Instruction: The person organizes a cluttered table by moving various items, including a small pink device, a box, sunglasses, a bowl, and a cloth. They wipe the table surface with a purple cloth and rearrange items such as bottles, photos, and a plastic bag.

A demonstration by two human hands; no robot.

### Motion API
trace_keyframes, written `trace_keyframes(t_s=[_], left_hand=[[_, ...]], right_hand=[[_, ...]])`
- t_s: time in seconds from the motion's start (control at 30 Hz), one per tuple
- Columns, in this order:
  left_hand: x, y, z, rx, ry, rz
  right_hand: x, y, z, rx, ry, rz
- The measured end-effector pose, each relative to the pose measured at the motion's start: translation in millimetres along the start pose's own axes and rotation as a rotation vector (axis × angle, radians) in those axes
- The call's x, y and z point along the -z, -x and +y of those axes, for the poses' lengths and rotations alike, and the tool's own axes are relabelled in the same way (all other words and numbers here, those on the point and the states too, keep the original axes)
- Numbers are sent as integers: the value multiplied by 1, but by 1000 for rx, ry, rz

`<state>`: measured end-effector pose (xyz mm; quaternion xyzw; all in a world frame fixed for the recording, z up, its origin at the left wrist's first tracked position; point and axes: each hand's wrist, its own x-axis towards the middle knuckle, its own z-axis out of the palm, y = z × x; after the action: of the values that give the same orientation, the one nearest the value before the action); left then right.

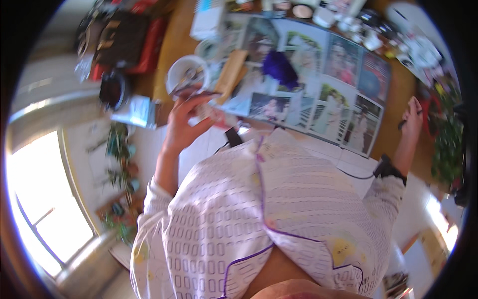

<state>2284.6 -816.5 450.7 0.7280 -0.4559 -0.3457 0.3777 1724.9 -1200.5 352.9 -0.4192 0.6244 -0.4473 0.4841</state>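
Observation:
My left hand [185,121] is at the near-left edge of the wooden table, its fingers curled at a dark, thin item [194,91] that is blurred. Just beyond the fingertips stands a white tub [188,73] with small metallic things inside. Under the thumb shows a pink and white packet [220,117]; whether the hand touches it I cannot tell. At the right edge my right hand [412,116] is closed round a small dark object [402,124], mostly hidden by the fingers. A black band [388,170] with a cable circles that wrist.
A mat of photographs [325,108] covers the tabletop, with a crumpled purple cloth [279,70] and a wooden piece [231,73] on it. Jars and bottles [323,17] crowd the far edge. A leafy plant [446,149] stands right; a dark bag [123,39] sits left.

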Motion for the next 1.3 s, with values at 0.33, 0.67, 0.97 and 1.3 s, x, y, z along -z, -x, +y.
trace_keyframes(t_s=[0.33,0.67,0.97,1.3], left_hand=[[19,15,-4,-19,46,-58],[42,28,-13,-176,122,-40],[53,31,-28,-215,219,-15],[63,13,-51,-250,685,24]], right_hand=[[-251,208,-76,205,238,-976],[-383,326,-81,475,364,-1403],[-405,344,-70,517,468,-1352],[-393,325,-56,474,348,-1072]])
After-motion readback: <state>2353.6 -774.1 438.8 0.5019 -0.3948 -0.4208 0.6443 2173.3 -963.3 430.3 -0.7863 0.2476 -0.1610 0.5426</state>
